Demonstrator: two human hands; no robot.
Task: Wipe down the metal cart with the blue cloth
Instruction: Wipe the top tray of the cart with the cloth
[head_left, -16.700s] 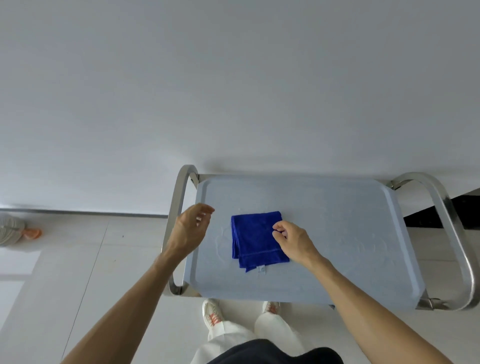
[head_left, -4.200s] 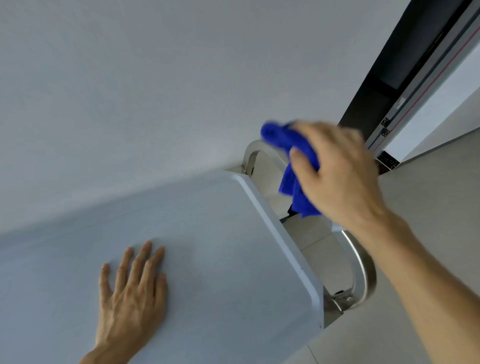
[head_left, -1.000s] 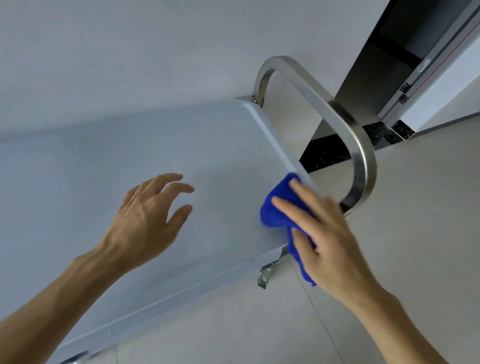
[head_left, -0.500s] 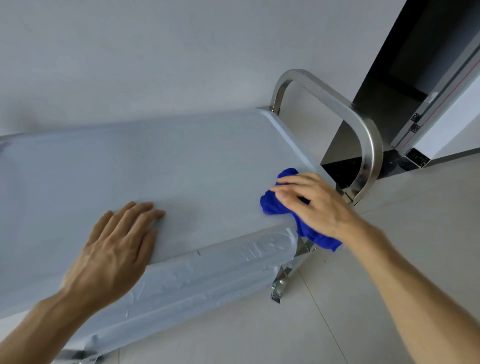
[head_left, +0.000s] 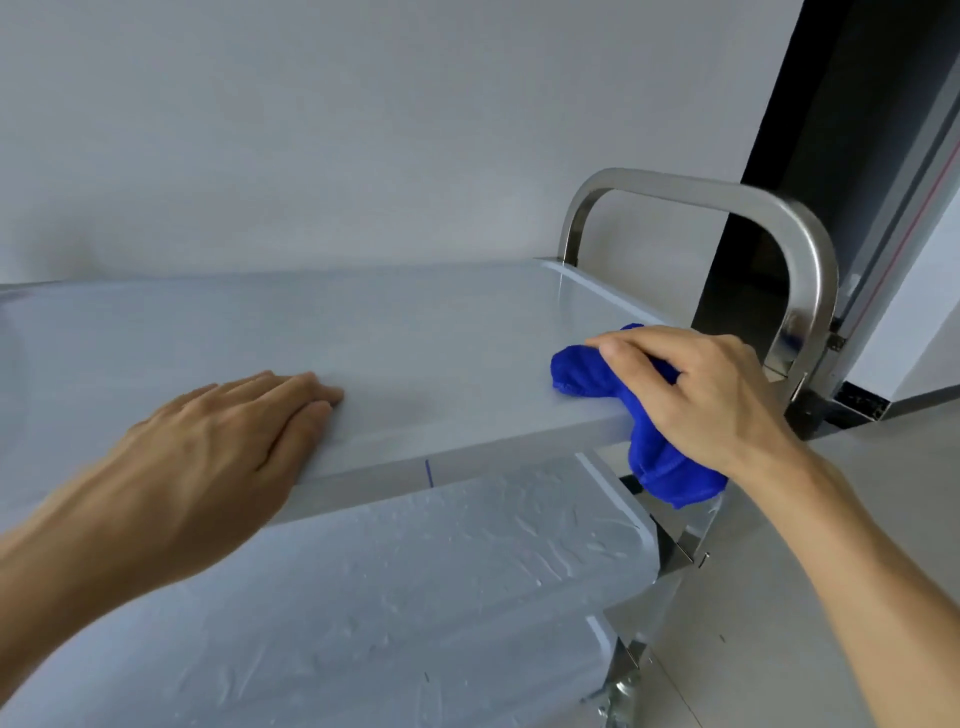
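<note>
At the near right corner of the metal cart's top shelf (head_left: 415, 332), beside the curved steel handle (head_left: 800, 244): bunched blue microfibre cloth (head_left: 587, 371), half on the shelf, half hanging over its front edge. Right hand (head_left: 711, 389) grips it, fingers (head_left: 623, 348) curled over the bundle. Left hand (head_left: 218, 441) lies flat on the shelf well away from the handle, fingers together, bracing the cart. Step judged: wiping corner and front lip. Advice: keep the brace firm, draw the cloth along the edge away from the handle in overlapping passes. Cloth: deep blue, plush, crumpled, soft. Lower shelf (head_left: 415, 597) carries wrinkled protective film.
</note>
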